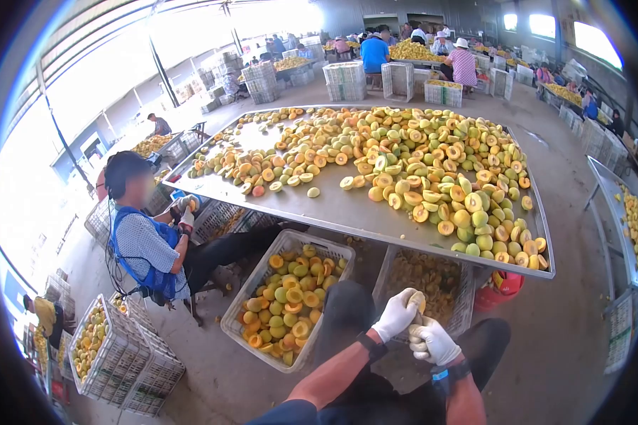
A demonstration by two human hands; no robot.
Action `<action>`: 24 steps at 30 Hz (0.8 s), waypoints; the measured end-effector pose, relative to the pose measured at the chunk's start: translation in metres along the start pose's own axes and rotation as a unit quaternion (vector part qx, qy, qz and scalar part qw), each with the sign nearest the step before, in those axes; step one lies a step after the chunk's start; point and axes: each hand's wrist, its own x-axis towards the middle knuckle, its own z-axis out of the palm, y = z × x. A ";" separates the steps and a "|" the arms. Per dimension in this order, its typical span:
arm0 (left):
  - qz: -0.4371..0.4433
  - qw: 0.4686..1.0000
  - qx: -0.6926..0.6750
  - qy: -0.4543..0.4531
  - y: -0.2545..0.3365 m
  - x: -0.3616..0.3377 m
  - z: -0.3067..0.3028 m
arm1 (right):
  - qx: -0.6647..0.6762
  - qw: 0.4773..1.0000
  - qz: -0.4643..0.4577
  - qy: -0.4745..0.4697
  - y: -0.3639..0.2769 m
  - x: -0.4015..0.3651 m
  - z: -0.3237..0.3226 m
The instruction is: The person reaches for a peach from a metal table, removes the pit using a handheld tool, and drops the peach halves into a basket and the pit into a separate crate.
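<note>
My left hand point(395, 316), in a white glove, is closed on a yellow peach half point(420, 303), held above my lap. Just below and to the right, my right hand point(434, 341), also gloved, has its fingers curled close to the same fruit; what they grip is hidden. In front of me a metal table point(326, 202) bears a large heap of halved yellow peaches point(432, 163). Left of my knees stands a white crate point(230, 322) filled with peach halves point(287, 301). Behind my hands, partly under the table, another crate point(468, 297) holds brownish pits or scraps point(425, 276).
A co-worker point(149, 241) in a blue vest sits at the table's left side, handling fruit. Stacked crates point(131, 361) stand at lower left. A red bucket point(500, 289) is under the table's right corner. Another table point(620, 212) stands at right; more workers sit farther back.
</note>
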 end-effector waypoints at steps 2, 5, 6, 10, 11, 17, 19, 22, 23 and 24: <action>-0.004 0.998 0.069 0.006 -0.007 0.004 0.000 | -0.085 0.994 -0.007 0.064 0.001 -0.001 0.004; -0.021 0.999 0.033 -0.036 -0.014 0.011 -0.002 | -0.023 0.999 -0.008 0.031 0.002 0.000 -0.005; -0.023 0.998 0.034 -0.038 -0.014 0.012 -0.002 | -0.020 0.999 -0.008 0.031 0.003 -0.001 -0.009; -0.014 0.994 -0.049 -0.092 -0.010 0.022 -0.005 | 0.152 0.984 0.015 -0.089 0.006 0.007 -0.030; -0.032 0.993 -0.061 -0.094 -0.009 0.025 -0.003 | 0.200 0.972 0.014 -0.119 0.008 0.011 -0.036; -0.044 0.997 -0.051 0.025 -0.018 0.038 0.016 | 0.272 0.950 -0.001 -0.154 0.008 0.024 -0.052; -0.079 0.995 -0.053 -0.003 -0.016 0.039 0.016 | 0.335 0.923 0.013 -0.187 0.011 0.026 -0.059; -0.093 0.977 -0.147 -0.125 -0.013 0.039 0.003 | 0.387 0.883 0.050 -0.262 0.017 0.026 -0.061; -0.094 0.977 -0.147 -0.124 -0.011 0.042 0.003 | 0.388 0.882 0.051 -0.262 0.018 0.026 -0.062; -0.124 0.972 -0.141 -0.139 -0.009 0.044 0.002 | 0.399 0.875 0.043 -0.270 0.021 0.028 -0.062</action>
